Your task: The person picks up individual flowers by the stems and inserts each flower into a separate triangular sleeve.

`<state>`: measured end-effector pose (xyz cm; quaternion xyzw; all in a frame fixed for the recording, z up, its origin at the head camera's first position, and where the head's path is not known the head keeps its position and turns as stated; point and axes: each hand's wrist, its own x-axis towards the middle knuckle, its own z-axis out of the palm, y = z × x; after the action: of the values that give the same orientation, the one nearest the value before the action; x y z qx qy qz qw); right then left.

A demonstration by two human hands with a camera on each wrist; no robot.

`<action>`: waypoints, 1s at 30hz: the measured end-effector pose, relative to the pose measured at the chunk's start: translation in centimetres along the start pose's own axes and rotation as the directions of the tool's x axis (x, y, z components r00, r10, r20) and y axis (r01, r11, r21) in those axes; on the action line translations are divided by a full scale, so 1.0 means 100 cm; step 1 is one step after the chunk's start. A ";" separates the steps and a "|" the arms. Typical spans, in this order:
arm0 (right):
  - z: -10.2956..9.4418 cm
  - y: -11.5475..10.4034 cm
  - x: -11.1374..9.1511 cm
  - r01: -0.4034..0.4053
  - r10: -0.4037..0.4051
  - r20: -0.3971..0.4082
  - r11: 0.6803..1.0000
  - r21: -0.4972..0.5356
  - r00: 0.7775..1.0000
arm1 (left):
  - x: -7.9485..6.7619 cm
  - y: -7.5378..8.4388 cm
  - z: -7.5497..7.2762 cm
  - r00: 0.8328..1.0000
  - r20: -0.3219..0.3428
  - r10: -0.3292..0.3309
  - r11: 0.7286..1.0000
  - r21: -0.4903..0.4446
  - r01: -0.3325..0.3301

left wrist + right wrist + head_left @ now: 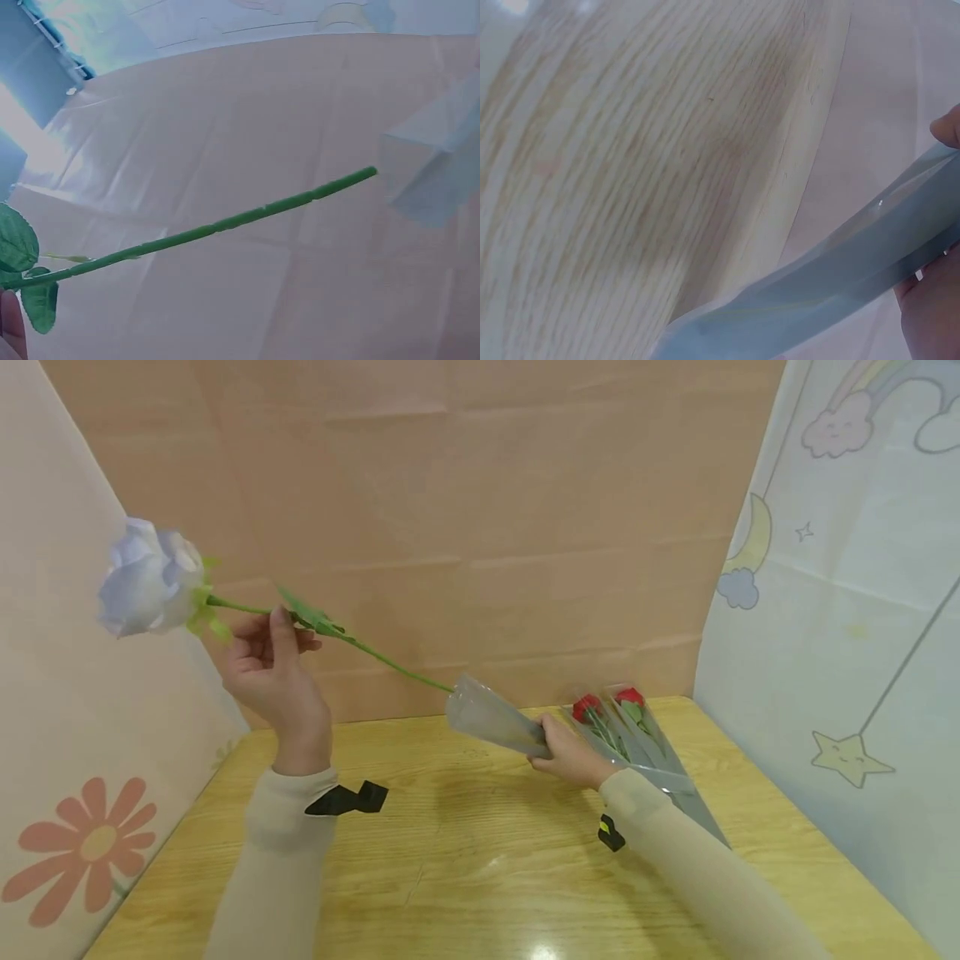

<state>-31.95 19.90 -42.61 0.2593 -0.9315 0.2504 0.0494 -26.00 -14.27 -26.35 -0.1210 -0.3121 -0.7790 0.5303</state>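
Between thumb and fingers, my left hand (273, 668) pinches the green stem (217, 227) of a pale blue-white artificial rose (150, 578), just by its leaves (315, 618). The bloom points left and the stem slants down to the right. Its lower end meets the mouth of a clear-grey flower sleeve (495, 718) in the head view; in the left wrist view the stem tip appears just short of the sleeve. My right hand (570, 752) grips the sleeve by its narrower end, with the thumb (949, 127) on one side and fingers on the other.
Two red roses (587, 707) in grey clear sleeves lie at the back right of the wooden table (450, 860), partly behind my right forearm. A peach cloth backdrop (450, 527) closes the rear, and printed cloth walls (847, 635) stand at both sides.
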 end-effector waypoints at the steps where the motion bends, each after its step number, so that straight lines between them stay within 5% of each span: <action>1: 0.000 0.000 0.000 -0.005 0.005 -0.001 1.000 0.000 1.000 | -0.003 -0.003 -0.001 1.000 0.004 -0.007 1.000 -0.013 0.007; 6: -0.002 -0.001 0.001 -0.014 0.014 -0.003 1.000 0.014 1.000 | -0.023 -0.027 -0.010 0.998 0.056 -0.035 0.999 0.023 0.034; 13: -0.004 -0.001 0.002 -0.016 0.017 -0.017 0.999 0.043 1.000 | -0.055 -0.062 -0.026 0.972 0.052 -0.230 0.967 0.122 0.222; 17: -0.004 -0.002 0.003 -0.005 0.006 -0.031 0.998 0.055 0.999 | -0.070 -0.074 -0.030 0.915 0.039 -0.401 0.901 0.196 0.387; 22: -0.004 -0.005 0.005 0.022 -0.020 -0.038 0.998 0.060 0.999 | -0.081 -0.083 -0.030 0.808 0.054 -0.587 0.788 0.267 0.554; 27: -0.004 -0.008 0.006 0.017 -0.016 -0.019 0.997 0.069 1.000 | -0.090 -0.085 -0.026 0.728 0.085 -0.680 0.709 0.329 0.624; 30: -0.005 -0.008 0.004 0.016 -0.014 -0.023 0.998 0.065 1.000 | -0.095 -0.087 -0.024 0.698 0.107 -0.708 0.676 0.387 0.627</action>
<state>-31.93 19.30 -41.75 0.2649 -0.9202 0.2831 0.0534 -29.57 -6.49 -36.26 -0.0059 -0.5206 -0.8356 0.1750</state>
